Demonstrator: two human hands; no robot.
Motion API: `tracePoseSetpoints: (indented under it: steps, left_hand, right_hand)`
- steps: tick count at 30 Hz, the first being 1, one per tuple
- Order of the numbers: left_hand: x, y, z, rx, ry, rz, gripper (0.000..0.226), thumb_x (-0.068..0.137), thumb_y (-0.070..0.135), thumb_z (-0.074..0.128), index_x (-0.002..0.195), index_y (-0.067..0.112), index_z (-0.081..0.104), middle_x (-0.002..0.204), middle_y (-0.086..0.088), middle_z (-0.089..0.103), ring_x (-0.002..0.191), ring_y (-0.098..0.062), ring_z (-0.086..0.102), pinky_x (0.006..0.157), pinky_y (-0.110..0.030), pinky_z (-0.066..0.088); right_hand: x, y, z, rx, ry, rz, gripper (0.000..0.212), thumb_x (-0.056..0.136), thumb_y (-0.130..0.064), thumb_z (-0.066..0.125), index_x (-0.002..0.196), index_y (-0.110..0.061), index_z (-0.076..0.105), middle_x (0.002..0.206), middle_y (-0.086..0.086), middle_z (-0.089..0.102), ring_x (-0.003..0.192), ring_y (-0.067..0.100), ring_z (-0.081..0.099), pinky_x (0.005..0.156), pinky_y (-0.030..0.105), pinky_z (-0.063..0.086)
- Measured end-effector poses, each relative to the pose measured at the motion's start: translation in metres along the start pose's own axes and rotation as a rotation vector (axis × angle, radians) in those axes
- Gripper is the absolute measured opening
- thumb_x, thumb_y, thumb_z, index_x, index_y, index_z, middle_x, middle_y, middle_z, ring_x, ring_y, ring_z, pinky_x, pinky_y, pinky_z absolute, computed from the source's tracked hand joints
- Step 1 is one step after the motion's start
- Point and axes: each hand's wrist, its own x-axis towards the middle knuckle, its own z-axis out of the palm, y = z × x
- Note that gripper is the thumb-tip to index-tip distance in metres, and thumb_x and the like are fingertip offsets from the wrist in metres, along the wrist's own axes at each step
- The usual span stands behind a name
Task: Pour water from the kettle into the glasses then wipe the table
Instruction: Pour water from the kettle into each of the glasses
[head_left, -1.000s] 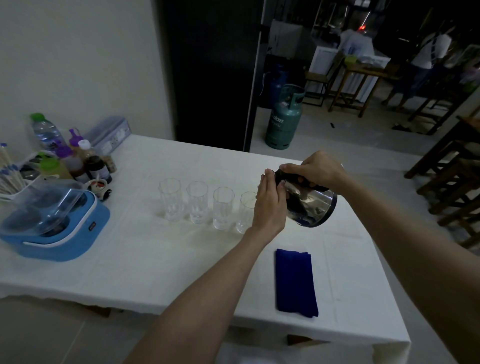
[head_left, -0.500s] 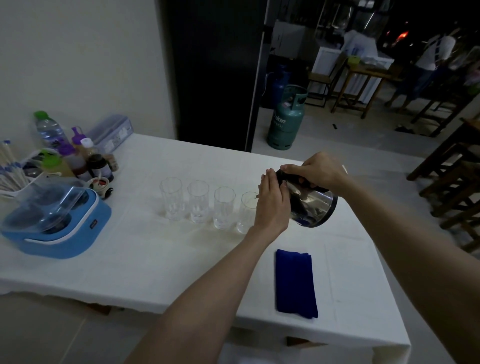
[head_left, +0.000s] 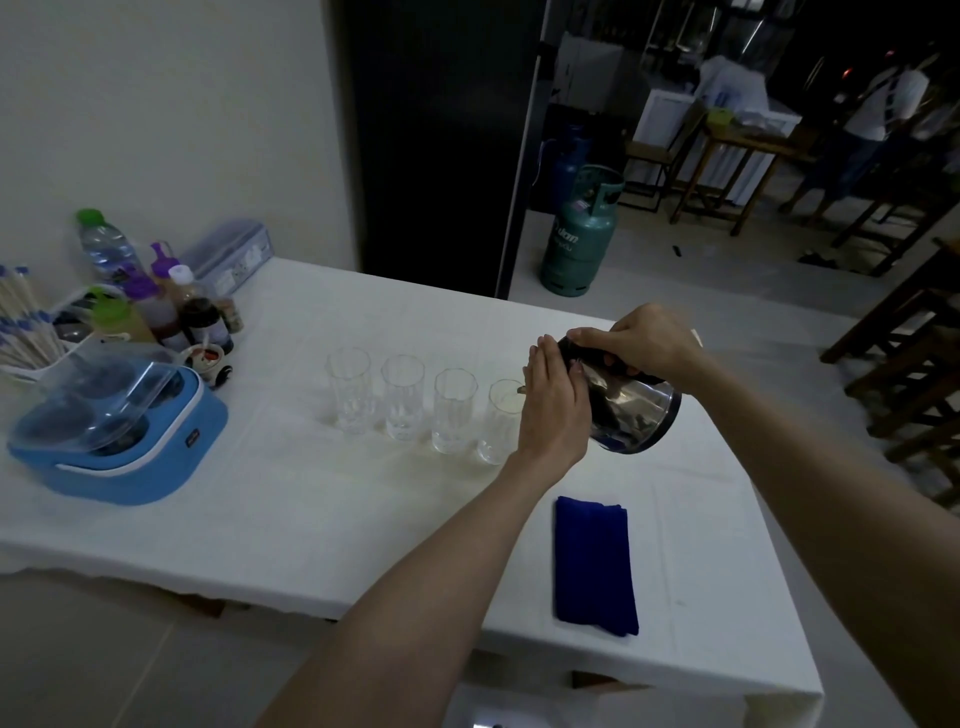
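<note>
A steel kettle (head_left: 636, 410) is tilted to the left above the white table (head_left: 311, 519), its spout over the rightmost glass (head_left: 501, 423). My right hand (head_left: 641, 340) grips the kettle's black handle from above. My left hand (head_left: 553, 405) lies flat against the kettle's left side, fingers straight, hiding the spout. Several clear glasses stand in a row; the leftmost glass (head_left: 349, 388) and the two between look nearly empty. A folded dark blue cloth (head_left: 595, 564) lies on the table near its front edge, to the right of my left forearm.
A blue appliance with a clear lid (head_left: 114, 431) sits at the table's left. Behind it stand bottles (head_left: 200, 312), a water bottle (head_left: 101, 244) and a straw holder (head_left: 23, 332). A green gas cylinder (head_left: 579, 234) stands on the floor beyond. Wooden chairs (head_left: 914, 364) are to the right.
Both hands and the kettle stay in nearly the same place, tilted over the rightmost glass. The view has shifted slightly.
</note>
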Motion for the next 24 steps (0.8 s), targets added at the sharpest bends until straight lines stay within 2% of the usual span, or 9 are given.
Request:
tracePoseSetpoints:
  steps: [7, 12, 24]
  left_hand:
    - [0.0018, -0.0041, -0.0004, -0.033, 0.001, -0.033, 0.057, 0.105, 0.038, 0.019, 0.154, 0.015, 0.003, 0.163, -0.002, 0.005, 0.150, -0.020, 0.000, 0.119, -0.034, 0.006]
    - [0.0014, -0.0061, -0.0021, -0.044, -0.001, -0.029, 0.057, 0.105, 0.038, 0.019, 0.154, 0.015, 0.003, 0.163, -0.002, 0.005, 0.150, -0.019, 0.001, 0.121, -0.036, 0.007]
    - [-0.0001, -0.0083, -0.0038, -0.059, -0.018, -0.015, 0.056, 0.105, 0.035, 0.019, 0.154, 0.013, 0.003, 0.163, -0.002, 0.004, 0.150, -0.017, 0.000, 0.121, -0.032, 0.003]
  right_hand:
    - [0.0044, -0.0014, 0.0034, -0.036, -0.008, -0.017, 0.065, 0.081, -0.068, 0.061, 0.068, -0.005, 0.075, 0.062, 0.008, 0.068, 0.054, 0.016, 0.056, 0.049, 0.025, 0.035]
    - [0.0063, -0.0034, 0.0044, -0.057, -0.019, -0.030, 0.064, 0.082, -0.066, 0.061, 0.071, -0.005, 0.076, 0.062, 0.006, 0.067, 0.054, 0.015, 0.057, 0.050, 0.023, 0.035]
    - [0.0104, -0.0023, 0.0077, -0.117, -0.015, -0.043, 0.070, 0.079, -0.071, 0.060, 0.072, -0.003, 0.077, 0.070, 0.014, 0.074, 0.063, 0.023, 0.065, 0.054, 0.026, 0.042]
